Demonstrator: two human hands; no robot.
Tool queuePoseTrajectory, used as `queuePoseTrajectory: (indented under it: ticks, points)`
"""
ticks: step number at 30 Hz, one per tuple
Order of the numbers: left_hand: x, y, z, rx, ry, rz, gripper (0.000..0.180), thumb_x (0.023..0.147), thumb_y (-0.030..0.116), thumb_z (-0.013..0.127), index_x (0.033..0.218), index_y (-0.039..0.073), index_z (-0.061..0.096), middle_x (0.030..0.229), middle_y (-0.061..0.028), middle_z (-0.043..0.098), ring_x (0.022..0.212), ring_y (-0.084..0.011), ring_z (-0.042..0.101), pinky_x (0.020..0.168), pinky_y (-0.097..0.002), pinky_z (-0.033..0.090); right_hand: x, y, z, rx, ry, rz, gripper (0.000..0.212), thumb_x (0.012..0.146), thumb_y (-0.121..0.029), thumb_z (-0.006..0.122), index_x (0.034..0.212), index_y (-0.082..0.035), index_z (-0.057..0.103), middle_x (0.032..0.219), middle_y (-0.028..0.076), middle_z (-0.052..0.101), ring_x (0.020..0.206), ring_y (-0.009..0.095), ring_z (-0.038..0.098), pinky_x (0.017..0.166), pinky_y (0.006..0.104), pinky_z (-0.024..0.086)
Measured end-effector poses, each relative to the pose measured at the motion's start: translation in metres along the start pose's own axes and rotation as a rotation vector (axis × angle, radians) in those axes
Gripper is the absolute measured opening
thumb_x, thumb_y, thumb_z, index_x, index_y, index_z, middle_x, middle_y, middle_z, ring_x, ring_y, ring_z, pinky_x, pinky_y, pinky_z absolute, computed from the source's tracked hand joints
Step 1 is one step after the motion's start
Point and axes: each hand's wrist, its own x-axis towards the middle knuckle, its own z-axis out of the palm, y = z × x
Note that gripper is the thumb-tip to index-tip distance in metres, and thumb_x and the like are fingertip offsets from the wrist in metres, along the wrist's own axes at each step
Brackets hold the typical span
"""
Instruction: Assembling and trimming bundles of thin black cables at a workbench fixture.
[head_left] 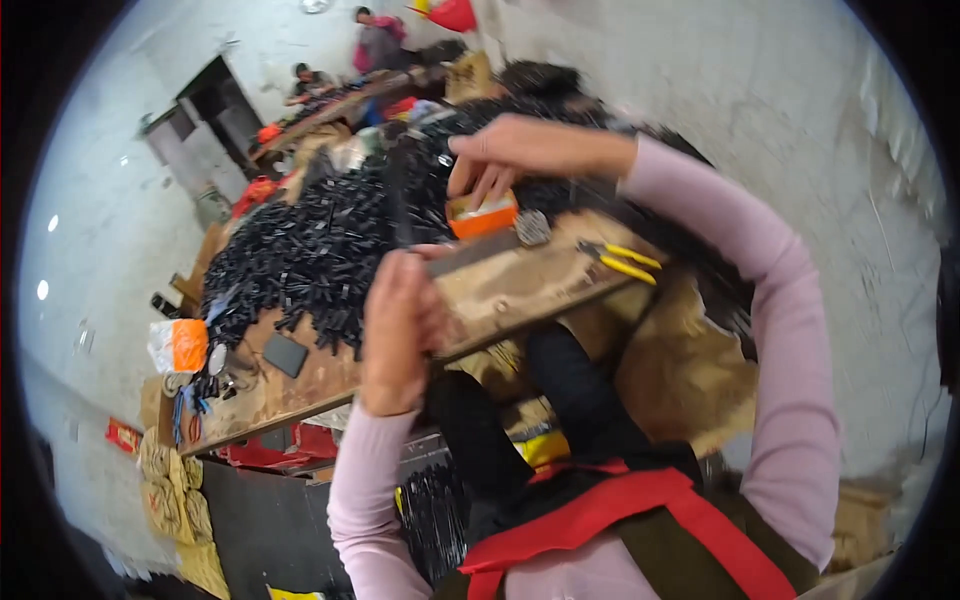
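My left hand (398, 320) is raised at the near edge of the wooden table, its fingers closed and blurred by motion. A dark narrow strip (401, 195) rises from its fingertips and appears gripped there; its exact kind is too smeared to tell. Farther right, my right hand (490, 155) hangs over a small orange box (484, 222) with its fingers apart and pointing down into it. White contents show in the box, but the fingertips are partly hidden. Beside the box sits a grey, rough-looking block (533, 228). Yellow-handled pliers (622, 260) lie to the right of that.
A large heap of black plastic-looking pieces (310, 240) covers much of the wooden table (310, 380). At its left end are a dark flat square (285, 354), an orange-and-white package (180, 346) and more hand tools (188, 415). Two people (380, 42) are at the far end.
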Motion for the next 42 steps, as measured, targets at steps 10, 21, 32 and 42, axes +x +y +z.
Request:
queuePoseTrajectory:
  ticks: [10, 21, 32, 42]
  points:
    - [0.038, -0.011, 0.029, -0.193, -0.087, 0.039, 0.030, 0.106, 0.023, 0.039, 0.129, 0.006, 0.049, 0.064, 0.0083, 0.027, 0.047, -0.0017, 0.021, 0.040, -0.0184, 0.017, -0.101, 0.220, -0.187, -0.549, 0.692, 0.418, 0.023, 0.085, -0.022, 0.060, 0.078, -0.001, 0.065, 0.068, 0.006, 0.065, 0.055, 0.015, 0.065, 0.047, 0.0292, 0.047]
    - [0.101, -0.043, 0.045, -0.228, -0.065, -0.094, 0.023, 0.105, 0.022, 0.043, 0.120, 0.006, 0.050, 0.068, 0.0063, 0.030, 0.049, -0.0018, 0.023, 0.041, -0.0174, 0.020, -0.033, 0.349, -0.244, -1.330, 0.877, 0.458, 0.013, 0.078, -0.013, 0.064, 0.077, 0.000, 0.066, 0.088, 0.024, 0.064, 0.087, 0.042, 0.064, 0.073, 0.0505, 0.050]
    - [0.122, -0.066, 0.053, -0.229, -0.134, -0.014, 0.019, 0.104, 0.021, 0.046, 0.117, 0.007, 0.049, 0.077, 0.0021, 0.049, 0.056, -0.0050, 0.041, 0.046, -0.0195, 0.030, -0.036, 0.102, -0.178, -0.277, 0.742, 0.096, 0.025, 0.088, -0.025, 0.067, 0.094, -0.001, 0.068, 0.076, 0.008, 0.067, 0.060, 0.012, 0.061, 0.053, 0.0259, 0.047]
    - [0.024, -0.047, 0.063, -0.297, -0.207, -0.128, 0.026, 0.107, 0.029, 0.039, 0.126, 0.013, 0.046, 0.064, 0.0053, 0.032, 0.049, -0.0041, 0.026, 0.043, -0.0198, 0.022, -0.050, 0.011, -0.008, -0.393, 0.479, -0.250, 0.033, 0.100, -0.030, 0.053, 0.080, -0.004, 0.056, 0.070, 0.001, 0.059, 0.060, 0.008, 0.056, 0.052, 0.0232, 0.043]
